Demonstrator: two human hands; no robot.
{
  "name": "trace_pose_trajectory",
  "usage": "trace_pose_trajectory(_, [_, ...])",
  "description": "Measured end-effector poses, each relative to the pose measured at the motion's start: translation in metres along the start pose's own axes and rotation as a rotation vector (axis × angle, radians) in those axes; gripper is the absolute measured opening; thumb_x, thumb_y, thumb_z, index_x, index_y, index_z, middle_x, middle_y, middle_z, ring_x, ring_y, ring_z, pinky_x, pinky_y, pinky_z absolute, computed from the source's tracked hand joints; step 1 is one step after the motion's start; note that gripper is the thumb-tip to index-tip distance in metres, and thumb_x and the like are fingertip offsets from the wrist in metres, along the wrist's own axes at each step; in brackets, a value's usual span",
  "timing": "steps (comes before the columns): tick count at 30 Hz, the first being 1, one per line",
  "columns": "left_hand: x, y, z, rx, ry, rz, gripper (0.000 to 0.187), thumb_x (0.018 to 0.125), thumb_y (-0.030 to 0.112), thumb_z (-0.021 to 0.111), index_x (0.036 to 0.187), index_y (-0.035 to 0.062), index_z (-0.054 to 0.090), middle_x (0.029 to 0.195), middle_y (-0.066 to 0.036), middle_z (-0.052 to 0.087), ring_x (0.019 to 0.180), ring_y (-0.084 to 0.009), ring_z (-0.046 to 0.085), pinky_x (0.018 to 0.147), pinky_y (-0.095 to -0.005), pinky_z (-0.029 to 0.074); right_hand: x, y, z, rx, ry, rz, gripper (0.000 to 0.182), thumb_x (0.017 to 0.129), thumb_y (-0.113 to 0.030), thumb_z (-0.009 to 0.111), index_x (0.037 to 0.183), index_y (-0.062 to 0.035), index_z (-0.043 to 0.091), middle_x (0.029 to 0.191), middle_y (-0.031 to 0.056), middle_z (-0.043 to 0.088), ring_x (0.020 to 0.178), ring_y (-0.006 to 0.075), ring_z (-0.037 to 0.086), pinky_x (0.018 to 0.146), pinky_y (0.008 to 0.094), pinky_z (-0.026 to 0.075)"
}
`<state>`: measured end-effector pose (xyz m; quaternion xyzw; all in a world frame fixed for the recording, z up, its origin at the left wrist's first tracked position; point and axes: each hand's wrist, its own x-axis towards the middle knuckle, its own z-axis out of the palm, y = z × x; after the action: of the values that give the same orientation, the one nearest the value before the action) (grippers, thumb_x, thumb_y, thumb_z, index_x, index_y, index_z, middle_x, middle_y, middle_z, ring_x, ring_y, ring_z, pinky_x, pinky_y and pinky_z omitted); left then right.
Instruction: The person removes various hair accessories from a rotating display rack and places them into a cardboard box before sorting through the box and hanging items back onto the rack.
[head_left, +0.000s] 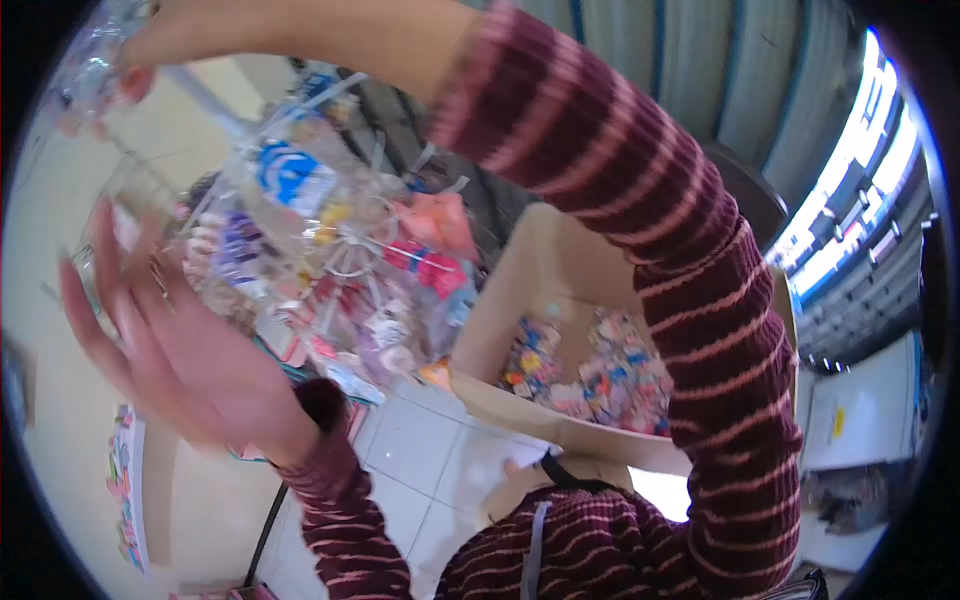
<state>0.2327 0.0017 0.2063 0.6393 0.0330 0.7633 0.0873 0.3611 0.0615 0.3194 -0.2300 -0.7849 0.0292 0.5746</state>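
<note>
White spokes (pixel 352 240) seemingly keep bagged goods (pixel 292 178) hanging apart for easy reach, the left hand (pixel 190 345) spreads its fingers wide, and whether the right hand (pixel 172 35) grips clear plastic (pixel 92 72) I cannot tell.

the packets (pixel 240 248) look glossy plastic, the box (pixel 575 250) matt cardboard, the sleeve (pixel 715 330) ribbed cloth.

Sleeves (pixel 690 240) & top (pixel 580 535): dk maroon w/ thin pink stripes; box (pixel 540 250) is plain tan, its trinkets (pixel 610 390) multicol., mainly pink w/ blue & yel. bits. Packs incl. a blue/wht pack (pixel 290 175), a purple pack (pixel 240 245), an orange pack (pixel 442 222) & a hot-pink pack (pixel 435 265); rack (pixel 350 255) is wht. Tiles (pixel 400 440) are wht w/ grey lines.
</note>
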Motion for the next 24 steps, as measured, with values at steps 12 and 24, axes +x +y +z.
trace_pose_trajectory(12, [-0.247, -0.132, 0.074, 0.309, -1.345, -0.913, 0.028, 0.076, 0.013, 0.049, 0.102, 0.0022, 0.048, 0.081, -0.013, 0.057, 0.075, -0.0200, 0.057, 0.067, -0.0273, 0.043, -0.348, 0.061, -0.147, 0.019, -0.770, 0.718, 0.024, 0.074, -0.019, 0.056, 0.092, -0.0023, 0.055, 0.085, 0.0098, 0.059, 0.076, 0.0177, 0.057, 0.068, 0.0262, 0.045])
trace_pose_trajectory(24, [-0.448, -0.181, 0.020, 0.706, -1.876, -0.873, 0.059, 0.066, 0.007, 0.055, 0.120, 0.0077, 0.032, 0.119, -0.014, 0.038, 0.099, -0.0299, 0.046, 0.078, -0.0364, 0.042, -0.528, 0.165, -0.047, 0.360, -0.177, 1.266, 0.020, 0.075, -0.017, 0.054, 0.088, -0.0022, 0.055, 0.080, 0.0066, 0.058, 0.075, 0.0137, 0.054, 0.068, 0.0265, 0.043])
